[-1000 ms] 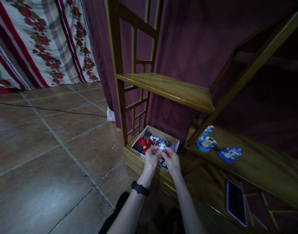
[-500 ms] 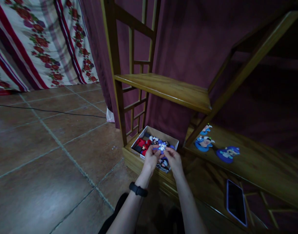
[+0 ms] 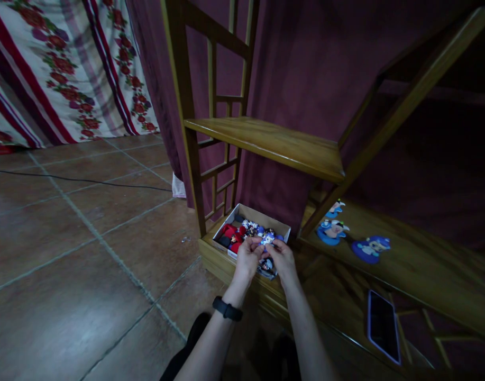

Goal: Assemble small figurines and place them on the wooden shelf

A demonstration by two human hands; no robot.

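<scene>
A small blue-and-white figurine (image 3: 267,240) is pinched between the fingertips of both hands, just above an open cardboard box (image 3: 220,245). My left hand (image 3: 248,259) grips it from the left, a black band around that wrist. From the right, my right hand (image 3: 282,258) closes on its other side. Inside the box lie several more figurines, among them a red one (image 3: 236,246) at the left and a dark-and-white one (image 3: 267,264) near the front. My fingers hide the lower part of the held figurine.
The box rests on a low ledge of a wooden shelf unit (image 3: 262,143). To the right, blue figurines (image 3: 332,232) and a purple-blue one (image 3: 371,248) stand on a board. A phone-like device (image 3: 384,325) lies lower right. A black cable (image 3: 87,182) crosses the tiled floor.
Both hands stay over the box, and the figurine between the fingertips has turned and tilted slightly. The whole view has shifted a little.
</scene>
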